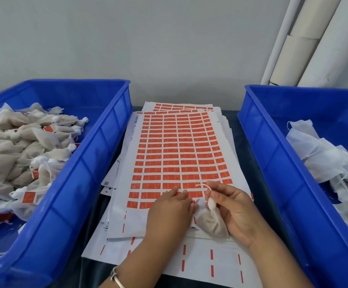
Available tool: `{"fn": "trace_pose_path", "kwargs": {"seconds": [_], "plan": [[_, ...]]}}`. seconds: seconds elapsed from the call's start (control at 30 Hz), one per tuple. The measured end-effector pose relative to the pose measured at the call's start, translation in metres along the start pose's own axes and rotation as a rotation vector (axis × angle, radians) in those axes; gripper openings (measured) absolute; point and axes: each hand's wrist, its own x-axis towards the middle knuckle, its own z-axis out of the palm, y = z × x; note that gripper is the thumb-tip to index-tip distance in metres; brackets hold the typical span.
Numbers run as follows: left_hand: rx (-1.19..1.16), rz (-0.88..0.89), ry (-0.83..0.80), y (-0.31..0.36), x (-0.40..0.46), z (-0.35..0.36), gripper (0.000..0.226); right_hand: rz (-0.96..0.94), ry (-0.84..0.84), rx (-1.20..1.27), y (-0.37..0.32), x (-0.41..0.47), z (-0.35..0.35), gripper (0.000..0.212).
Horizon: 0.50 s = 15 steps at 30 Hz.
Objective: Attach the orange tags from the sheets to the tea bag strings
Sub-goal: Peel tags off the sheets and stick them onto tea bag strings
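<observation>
A stack of white sheets (123,204) lies between two bins, the top one covered with rows of orange tags (175,150). My left hand (169,213) rests on the sheet's near rows, its fingertips on an orange tag. My right hand (231,208) holds a beige tea bag (208,224) against the sheet and pinches its white string (203,185) between thumb and fingers. The string's end arcs over the tags just beyond my left fingertips.
A blue bin (98,154) on the left holds several tea bags, some with orange tags attached. A blue bin (272,163) on the right holds white untagged bags (322,161). Pale rolled tubes (306,38) lean against the wall at back right.
</observation>
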Motion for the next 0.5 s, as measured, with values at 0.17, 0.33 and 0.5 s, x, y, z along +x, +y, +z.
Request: {"fn": "trace_pose_path", "kwargs": {"seconds": [0.17, 0.33, 0.5], "plan": [[-0.021, -0.001, 0.001, 0.0000, -0.0016, 0.0006, 0.043, 0.001, 0.009, -0.030, -0.0005, -0.0005, -0.0014, 0.024], [-0.051, 0.003, 0.030, 0.0009, -0.0041, -0.0017, 0.039, 0.010, 0.015, -0.039, -0.0004, 0.0002, -0.0020, 0.024], [-0.033, 0.025, 0.054, 0.0010, -0.0042, -0.0019, 0.039, 0.019, 0.010, -0.040, -0.0015, -0.0017, -0.0011, 0.024]]}}
